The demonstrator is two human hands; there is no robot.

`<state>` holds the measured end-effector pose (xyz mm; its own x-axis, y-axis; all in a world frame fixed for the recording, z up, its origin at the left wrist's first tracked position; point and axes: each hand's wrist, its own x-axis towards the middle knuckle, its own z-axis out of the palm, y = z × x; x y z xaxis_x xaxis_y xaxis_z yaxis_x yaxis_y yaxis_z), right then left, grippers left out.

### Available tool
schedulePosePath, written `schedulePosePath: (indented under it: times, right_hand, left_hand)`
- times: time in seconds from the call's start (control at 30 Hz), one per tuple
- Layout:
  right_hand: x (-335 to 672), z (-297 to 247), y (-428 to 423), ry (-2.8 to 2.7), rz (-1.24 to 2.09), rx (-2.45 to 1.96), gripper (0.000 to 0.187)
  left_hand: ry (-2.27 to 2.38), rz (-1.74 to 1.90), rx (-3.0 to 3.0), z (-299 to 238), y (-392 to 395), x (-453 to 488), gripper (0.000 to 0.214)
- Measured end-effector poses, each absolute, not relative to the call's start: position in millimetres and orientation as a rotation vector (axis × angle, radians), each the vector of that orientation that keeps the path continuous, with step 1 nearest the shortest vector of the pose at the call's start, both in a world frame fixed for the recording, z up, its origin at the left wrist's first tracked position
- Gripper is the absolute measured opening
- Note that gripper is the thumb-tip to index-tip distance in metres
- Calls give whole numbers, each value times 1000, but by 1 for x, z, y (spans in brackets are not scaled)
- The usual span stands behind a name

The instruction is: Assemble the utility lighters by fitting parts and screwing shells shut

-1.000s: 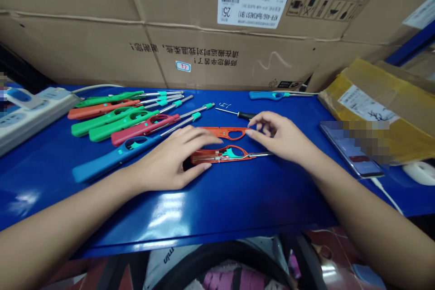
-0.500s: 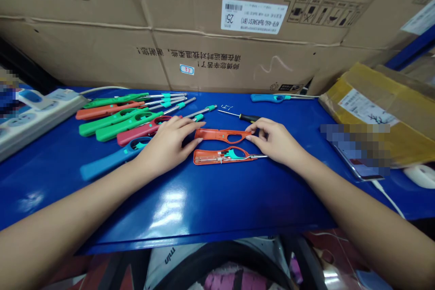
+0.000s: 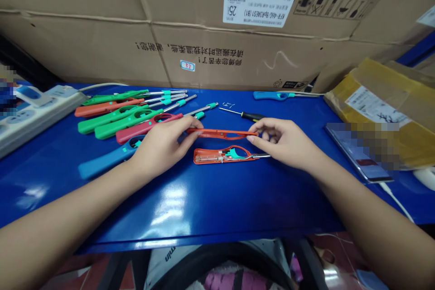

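An orange lighter shell half (image 3: 222, 134) is tilted edge-on, pinched at both ends. My left hand (image 3: 166, 145) grips its left end between thumb and fingers, and my right hand (image 3: 280, 140) holds the right end the same way. Just below it on the blue table lies the other orange half, an opened lighter body (image 3: 207, 156), with a teal trigger, inner parts and a metal rod showing. Behind my right hand is a screwdriver (image 3: 249, 116) with a black and yellow handle. Several tiny screws (image 3: 227, 105) lie close to its tip.
Several whole stick lighters, among them a green one (image 3: 129, 123) and a blue one (image 3: 108, 158), lie at the left beside a power strip (image 3: 41, 113). Another blue lighter (image 3: 272, 95) is at the back. A phone (image 3: 360, 154) and yellow-taped carton (image 3: 370, 104) stand right; a large cardboard box (image 3: 190, 4) forms the backdrop.
The held shell half has turned from showing its inside to nearly edge-on. Both hands keep their hold. The opened lighter body stays in place on the table.
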<state>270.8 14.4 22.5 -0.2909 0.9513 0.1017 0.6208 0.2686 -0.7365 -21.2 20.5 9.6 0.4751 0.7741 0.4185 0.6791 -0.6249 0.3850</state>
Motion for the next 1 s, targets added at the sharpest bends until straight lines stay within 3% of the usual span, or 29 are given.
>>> schedulePosePath:
  times: [0.1,0.27,0.43,0.77,1.0]
  right_hand:
    - [270,26,13,-1972,1007,-1415,37]
    - [269,30,13,-1936,1108,-1407,35]
    - [268,31,11,-1936,993,-1443,40]
    - [277,35,8,-2352,648,-1458,18]
    - [279,29,9,-2501,583,-1417,16]
  left_hand:
    - [1195,891,2646,12,15,-20,12]
    - [1057,878,2574,11,7,-17,14]
    - [972,760,2533,8,7,-16,44]
    - [830,706,2598,6,12,-13,30]
    - [795,607,2640,4,13,-14,30]
